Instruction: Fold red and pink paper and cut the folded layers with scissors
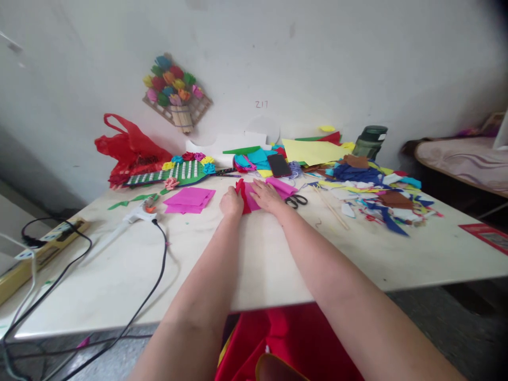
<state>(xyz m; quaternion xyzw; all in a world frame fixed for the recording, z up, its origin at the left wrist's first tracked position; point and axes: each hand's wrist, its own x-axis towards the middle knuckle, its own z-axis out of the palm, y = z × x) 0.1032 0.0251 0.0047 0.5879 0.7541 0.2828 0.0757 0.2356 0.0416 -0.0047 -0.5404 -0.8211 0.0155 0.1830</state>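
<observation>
Near the middle of the white table, my left hand (232, 202) is closed around a red paper piece (244, 198) that stands up beside its fingers. My right hand (266, 196) lies with its fingers stretched out on a pink sheet (253, 200), just right of the red piece. Left of my left hand are stacked magenta sheets (190, 200). A rolled pink sheet (281, 186) and black-handled scissors (296, 201) are beside my right hand.
A glue gun (141, 211) with a black cord lies left, near a power strip (43, 251). Behind are a red bag (133, 148), a phone (279, 165) and a dark green bottle (370, 143). Coloured scraps (381, 198) and thin sticks (331, 207) are on the right.
</observation>
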